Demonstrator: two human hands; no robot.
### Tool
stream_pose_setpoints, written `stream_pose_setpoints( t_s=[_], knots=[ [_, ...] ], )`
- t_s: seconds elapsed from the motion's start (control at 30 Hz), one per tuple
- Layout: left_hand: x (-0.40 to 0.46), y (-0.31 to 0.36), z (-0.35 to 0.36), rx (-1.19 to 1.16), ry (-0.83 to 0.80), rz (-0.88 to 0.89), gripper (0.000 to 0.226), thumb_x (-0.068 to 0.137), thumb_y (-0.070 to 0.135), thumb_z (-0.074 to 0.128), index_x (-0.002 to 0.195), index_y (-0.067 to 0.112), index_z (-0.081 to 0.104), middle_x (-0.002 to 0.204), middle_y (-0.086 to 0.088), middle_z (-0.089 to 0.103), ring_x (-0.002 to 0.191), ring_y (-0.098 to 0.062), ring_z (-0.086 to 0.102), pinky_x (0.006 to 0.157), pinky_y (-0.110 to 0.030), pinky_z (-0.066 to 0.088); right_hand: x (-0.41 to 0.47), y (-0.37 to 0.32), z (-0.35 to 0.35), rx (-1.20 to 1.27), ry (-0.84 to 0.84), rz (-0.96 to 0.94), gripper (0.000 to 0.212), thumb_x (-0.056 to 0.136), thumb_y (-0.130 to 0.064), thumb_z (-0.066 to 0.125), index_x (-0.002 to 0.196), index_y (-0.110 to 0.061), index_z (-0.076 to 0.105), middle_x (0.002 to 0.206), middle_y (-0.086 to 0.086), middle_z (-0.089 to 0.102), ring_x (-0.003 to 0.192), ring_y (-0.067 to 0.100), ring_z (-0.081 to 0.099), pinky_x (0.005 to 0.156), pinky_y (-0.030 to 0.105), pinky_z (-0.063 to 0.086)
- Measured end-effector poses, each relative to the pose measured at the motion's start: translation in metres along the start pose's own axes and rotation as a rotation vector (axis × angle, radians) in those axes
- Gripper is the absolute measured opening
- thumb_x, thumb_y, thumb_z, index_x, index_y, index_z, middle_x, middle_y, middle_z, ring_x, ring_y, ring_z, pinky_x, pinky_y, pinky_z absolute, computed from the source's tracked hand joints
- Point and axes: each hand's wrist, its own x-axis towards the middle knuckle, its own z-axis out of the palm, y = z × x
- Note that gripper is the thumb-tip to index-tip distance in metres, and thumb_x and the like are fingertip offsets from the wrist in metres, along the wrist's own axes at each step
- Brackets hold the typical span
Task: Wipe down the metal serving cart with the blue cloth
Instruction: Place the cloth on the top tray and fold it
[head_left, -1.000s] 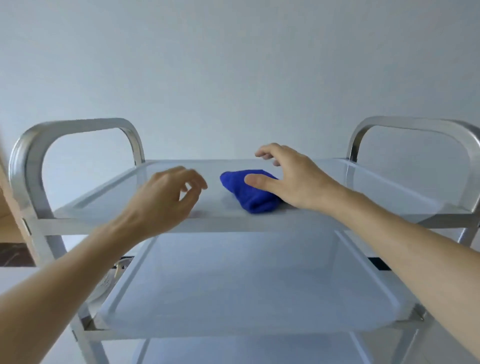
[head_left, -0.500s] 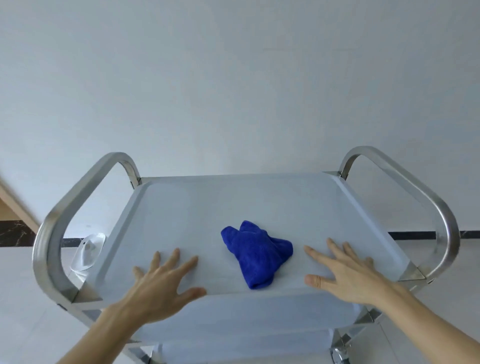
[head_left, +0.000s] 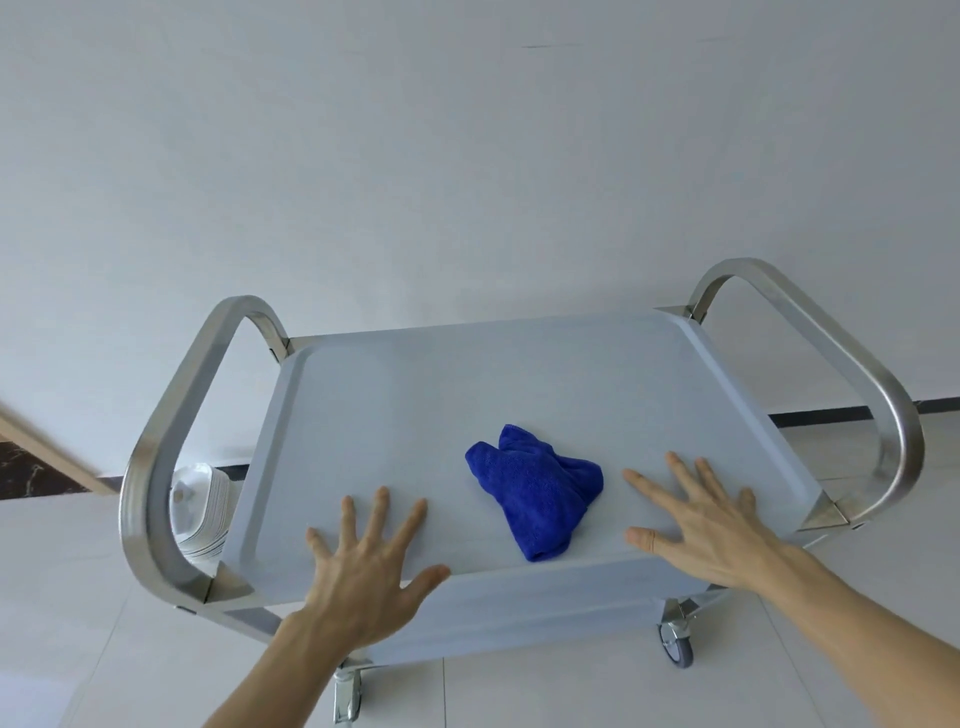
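A crumpled blue cloth (head_left: 535, 491) lies on the top shelf of the metal serving cart (head_left: 415, 395), near the shelf's front edge and a little right of centre. My left hand (head_left: 371, 564) rests flat with fingers spread on the front edge, left of the cloth. My right hand (head_left: 701, 525) lies flat with fingers spread just right of the cloth, not touching it. Neither hand holds anything.
Curved steel handles rise at the cart's left end (head_left: 171, 441) and right end (head_left: 852, 384). A white object (head_left: 200, 506) shows below the left handle. Caster wheels (head_left: 678, 644) stand on the pale tiled floor. A white wall is behind the cart.
The view has risen from level with the shelves to above the top shelf. My right hand left the cloth, and both hands opened flat on the shelf's front edge.
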Motion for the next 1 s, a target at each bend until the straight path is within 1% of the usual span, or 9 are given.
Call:
stream_pose_setpoints(
  t_s=[0.07,0.13,0.3,0.53,0.73,0.8,0.9,0.93,1.0],
  knots=[
    [0.015,-0.005,-0.006,-0.005,0.0,0.004,0.085,0.078,0.087,0.009,0.151,0.049,-0.01,0.166,0.0,-0.013,0.15,-0.04,-0.008,0.111,-0.071,0.014,0.012,0.0,-0.008,0.004,-0.002,0.008,0.083,0.07,-0.093,0.009,0.143,-0.064,-0.019,0.165,-0.001,-0.025,0.153,0.032,-0.017,0.116,0.068,0.01],
    [0.028,-0.009,-0.011,-0.012,-0.001,0.006,0.084,0.079,0.087,0.013,0.151,0.049,-0.008,0.166,0.001,-0.012,0.15,-0.039,-0.007,0.112,-0.07,0.015,0.022,-0.001,-0.014,0.011,0.003,0.011,0.08,0.076,-0.092,0.014,0.145,-0.064,-0.017,0.165,-0.001,-0.024,0.153,0.031,-0.016,0.116,0.068,0.01],
    [0.059,-0.013,-0.025,-0.031,-0.016,0.019,0.085,0.079,0.088,0.014,0.151,0.05,-0.01,0.166,0.0,-0.014,0.151,-0.039,-0.01,0.113,-0.071,0.013,0.047,-0.001,-0.026,0.009,0.0,0.017,0.082,0.074,-0.092,0.011,0.144,-0.063,-0.018,0.165,0.0,-0.024,0.153,0.032,-0.017,0.116,0.069,0.01],
    [0.1,-0.013,-0.046,-0.048,-0.022,0.011,0.084,0.08,0.087,0.021,0.152,0.051,-0.003,0.166,0.0,-0.011,0.151,-0.039,-0.008,0.112,-0.071,0.014,0.085,0.006,-0.047,0.002,-0.005,0.027,0.079,0.079,-0.09,0.016,0.147,-0.061,-0.015,0.166,0.0,-0.02,0.153,0.033,-0.013,0.115,0.067,0.015],
    [0.127,-0.01,-0.063,-0.063,-0.063,-0.014,0.084,0.08,0.087,0.024,0.152,0.051,0.0,0.166,0.002,-0.011,0.151,-0.037,-0.009,0.113,-0.07,0.015,0.117,0.014,-0.061,-0.001,0.001,0.001,0.08,0.08,-0.09,0.015,0.146,-0.06,-0.018,0.166,0.001,-0.022,0.153,0.034,-0.015,0.114,0.069,0.015],
    [0.132,-0.01,-0.066,-0.076,-0.062,-0.02,0.086,0.076,0.09,0.023,0.151,0.052,0.003,0.165,0.004,-0.008,0.151,-0.035,-0.007,0.113,-0.07,0.016,0.122,0.016,-0.06,-0.009,0.007,-0.002,0.08,0.08,-0.089,0.014,0.146,-0.059,-0.02,0.165,0.003,-0.023,0.152,0.036,-0.016,0.113,0.07,0.015],
    [0.129,-0.009,-0.066,-0.071,-0.06,-0.026,0.095,0.064,0.093,0.008,0.15,0.053,0.006,0.164,0.006,-0.006,0.151,-0.033,-0.007,0.113,-0.067,0.017,0.121,0.016,-0.057,-0.013,0.01,-0.012,0.08,0.081,-0.089,0.014,0.147,-0.057,-0.019,0.165,0.005,-0.024,0.151,0.038,-0.018,0.112,0.071,0.013],
    [0.127,-0.009,-0.067,-0.074,-0.064,-0.03,0.096,0.063,0.093,0.006,0.15,0.053,0.006,0.164,0.007,-0.006,0.151,-0.032,-0.008,0.113,-0.066,0.017,0.12,0.016,-0.058,-0.006,0.004,-0.011,0.081,0.081,-0.088,0.015,0.148,-0.057,-0.018,0.164,0.005,-0.025,0.151,0.038,-0.018,0.112,0.072,0.012],
    [0.128,-0.008,-0.072,-0.088,-0.094,-0.036,0.09,0.069,0.092,0.015,0.15,0.053,0.007,0.164,0.006,-0.006,0.151,-0.033,-0.009,0.113,-0.066,0.017,0.12,0.016,-0.062,0.007,-0.017,-0.01,0.081,0.082,-0.088,0.018,0.148,-0.056,-0.017,0.164,0.005,-0.025,0.151,0.039,-0.019,0.112,0.072,0.012]
  ],
)
